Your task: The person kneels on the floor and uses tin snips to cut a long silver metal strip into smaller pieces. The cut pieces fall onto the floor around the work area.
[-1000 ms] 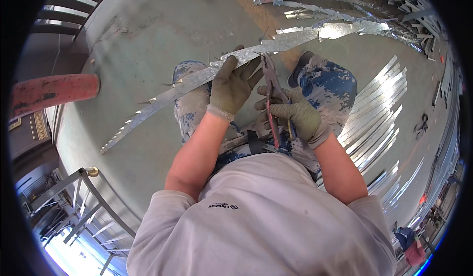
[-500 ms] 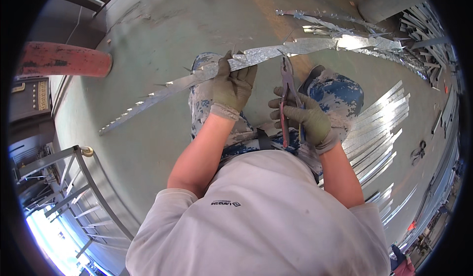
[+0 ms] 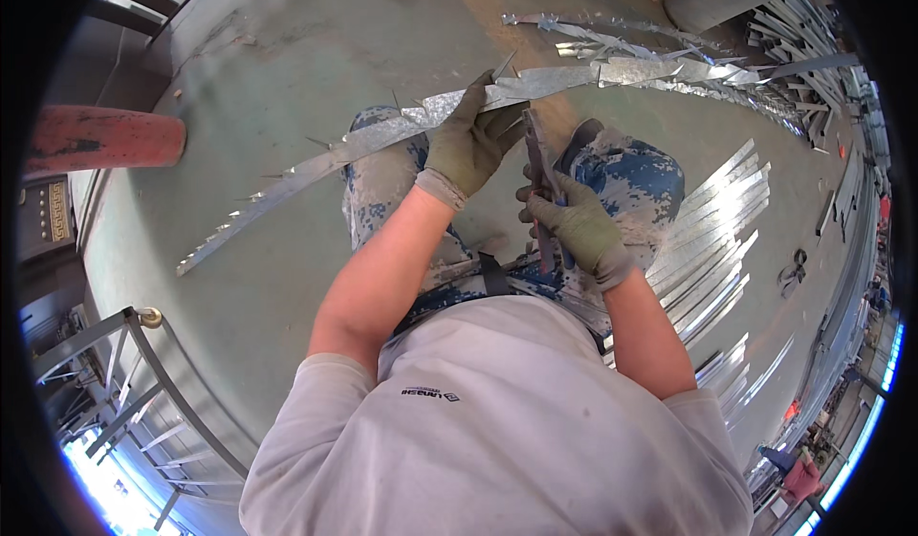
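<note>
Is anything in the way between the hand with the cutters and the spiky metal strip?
Nothing visible is. The right hand holds the snips with their tips right up at the spiked metal strip, next to where the left hand grips it. Only open air and the person's knees lie below.

1. Left hand [image 3: 470,146]: gloved, fingers closed in a grip, forearm bare and extended forward.
2. Right hand [image 3: 574,227]: gloved, fist closed, held just beside the left, forearm bare, elbow bent.
</note>
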Demonstrator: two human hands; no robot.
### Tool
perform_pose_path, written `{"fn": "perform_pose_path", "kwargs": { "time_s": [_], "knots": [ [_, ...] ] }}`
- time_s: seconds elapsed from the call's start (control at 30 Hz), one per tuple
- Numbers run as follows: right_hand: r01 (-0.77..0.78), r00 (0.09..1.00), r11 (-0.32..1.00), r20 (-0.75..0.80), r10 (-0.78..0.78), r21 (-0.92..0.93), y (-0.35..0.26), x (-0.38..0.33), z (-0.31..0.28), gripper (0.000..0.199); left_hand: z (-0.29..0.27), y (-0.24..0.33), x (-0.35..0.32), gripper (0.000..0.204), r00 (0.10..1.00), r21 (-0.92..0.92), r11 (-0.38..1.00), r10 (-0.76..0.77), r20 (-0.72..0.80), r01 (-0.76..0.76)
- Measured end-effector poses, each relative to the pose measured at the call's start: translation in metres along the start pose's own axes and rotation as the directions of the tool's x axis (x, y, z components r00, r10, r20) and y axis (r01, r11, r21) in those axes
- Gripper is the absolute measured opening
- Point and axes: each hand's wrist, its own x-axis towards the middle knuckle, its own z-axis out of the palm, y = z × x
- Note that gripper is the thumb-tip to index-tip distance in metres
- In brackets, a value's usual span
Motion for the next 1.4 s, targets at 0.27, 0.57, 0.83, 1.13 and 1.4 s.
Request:
{"fn": "perform_pose_path", "kwargs": {
  "time_s": [0.27, 0.57, 0.83, 1.13, 1.4],
  "knots": [
    [0.052, 0.989, 0.956, -0.116, -0.089, -0.288, 0.017, 0.024, 0.011, 0.042, -0.026, -0.002, 0.012, 0.04, 0.998, 0.091, 0.996, -0.004, 0.062, -0.002],
    [0.026, 0.973, 0.883, -0.192, -0.131, -0.469, 0.039, 0.038, 0.008, 0.055, -0.021, -0.001, 0.012, 0.044, 0.993, 0.063, 0.997, 0.035, 0.116, -0.043],
    [-0.083, 0.967, 0.78, -0.241, -0.088, -0.62, 0.016, 0.036, 0.02, 0.06, -0.029, -0.004, 0.016, 0.044, 0.994, 0.049, 0.998, 0.031, 0.109, -0.036],
    [-0.061, 0.977, 0.981, -0.212, 0.021, -0.184, 0.005, 0.027, 0.04, 0.061, -0.028, -0.004, 0.016, 0.04, 0.996, 0.003, 1.0, 0.027, 0.085, -0.027],
    [-0.138, 0.967, 0.989, -0.224, 0.124, -0.049, 0.0, 0.028, 0.049, 0.048, -0.038, -0.005, 0.021, 0.042, 0.999, 0.093, 0.996, 0.011, 0.031, -0.014]
  ]
}}
